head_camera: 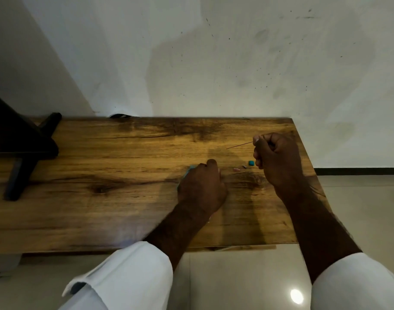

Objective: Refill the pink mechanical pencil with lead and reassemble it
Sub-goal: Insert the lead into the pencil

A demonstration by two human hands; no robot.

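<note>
My right hand (274, 157) is raised over the right part of the wooden table (102, 153) and pinches a thin dark lead stick (238, 145) that points left and slightly down. My left hand (202, 186) rests on the table as a closed fist around a light blue object (187, 172), of which only an edge shows at its left side. Between the hands lie a small pink piece (236, 169), a tiny dark piece (244, 167) and a small teal cap (251, 162). The pink pencil body is not clearly visible.
A dark wooden stand (23, 148) occupies the table's left end. A white wall rises behind the table. Glossy floor tiles (236, 276) lie below the near edge, and the table's right edge is close to my right wrist.
</note>
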